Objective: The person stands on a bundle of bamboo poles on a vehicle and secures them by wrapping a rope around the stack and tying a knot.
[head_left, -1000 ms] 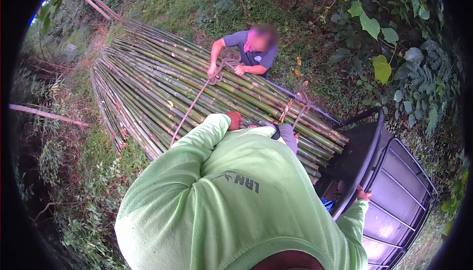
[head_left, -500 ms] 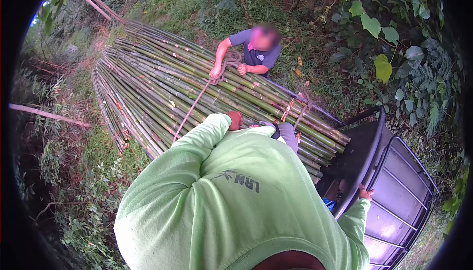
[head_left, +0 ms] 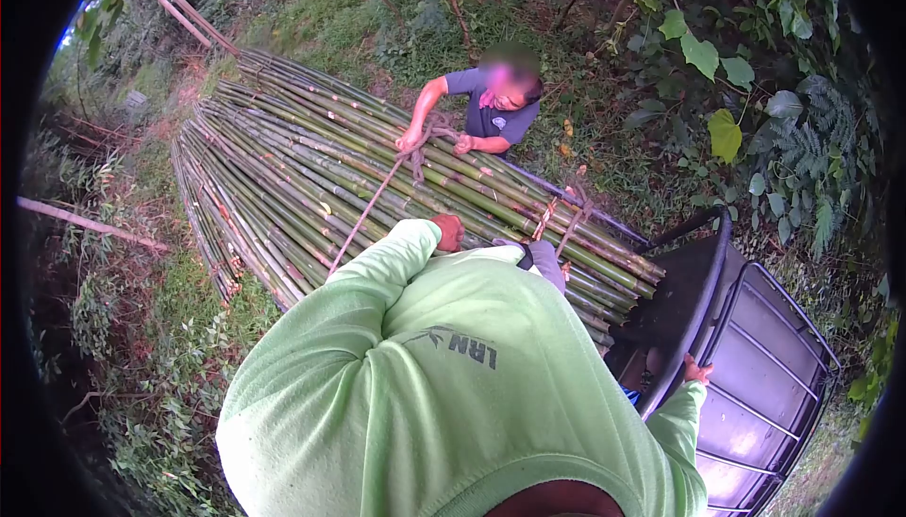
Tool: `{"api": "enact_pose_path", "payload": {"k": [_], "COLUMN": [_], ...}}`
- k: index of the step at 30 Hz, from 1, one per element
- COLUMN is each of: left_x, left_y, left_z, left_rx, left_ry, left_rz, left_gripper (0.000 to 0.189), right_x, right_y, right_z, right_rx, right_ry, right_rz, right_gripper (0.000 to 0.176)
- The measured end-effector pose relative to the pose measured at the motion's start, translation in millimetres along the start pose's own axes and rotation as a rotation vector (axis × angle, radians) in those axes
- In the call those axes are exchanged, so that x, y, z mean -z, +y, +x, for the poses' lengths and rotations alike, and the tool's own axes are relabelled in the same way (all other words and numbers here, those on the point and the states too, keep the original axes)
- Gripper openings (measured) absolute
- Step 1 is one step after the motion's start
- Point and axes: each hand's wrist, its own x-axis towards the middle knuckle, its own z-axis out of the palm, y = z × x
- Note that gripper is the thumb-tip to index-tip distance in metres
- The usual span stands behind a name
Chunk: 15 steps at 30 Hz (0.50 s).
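Observation:
My left hand [head_left: 449, 232] is closed, just in front of my light green shirt and over the bamboo poles [head_left: 311, 177]. Whatever its fingers may hold is hidden. My right hand [head_left: 697, 370] grips a black metal rail [head_left: 710, 324] at the back of a vehicle's dark cab. The long green poles lie bundled side by side. A rope [head_left: 370, 208] crosses them from my left sleeve to a thick knot. A co-worker [head_left: 493, 102] on the far side has both hands on this knotted rope [head_left: 429, 144].
A black barred rack [head_left: 769, 380] covers the vehicle's roof at the right. A second rope [head_left: 578, 215] wraps the poles near their cut ends. Leafy branches [head_left: 703, 55] hang at the upper right. Brush surrounds the load, with a bare pole [head_left: 94, 225] at the left.
The co-worker's head and torso have shifted a little, and the rope ends at the knot hang differently. The whole view has drifted slightly. My hands keep their places.

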Motion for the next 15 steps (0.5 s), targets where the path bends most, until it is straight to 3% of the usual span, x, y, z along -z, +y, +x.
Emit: {"api": "enact_pose_path", "payload": {"k": [15], "left_x": [-13], "left_y": [-4], "left_z": [22], "left_rx": [-0.031], "left_ry": [-0.092], "left_rz": [0.065], "left_gripper": [0.032], "right_x": [-8], "right_y": [9], "right_z": [14], "right_rx": [-0.013], "right_ry": [0.004], "right_rz": [0.010], "right_gripper": [0.102]}}
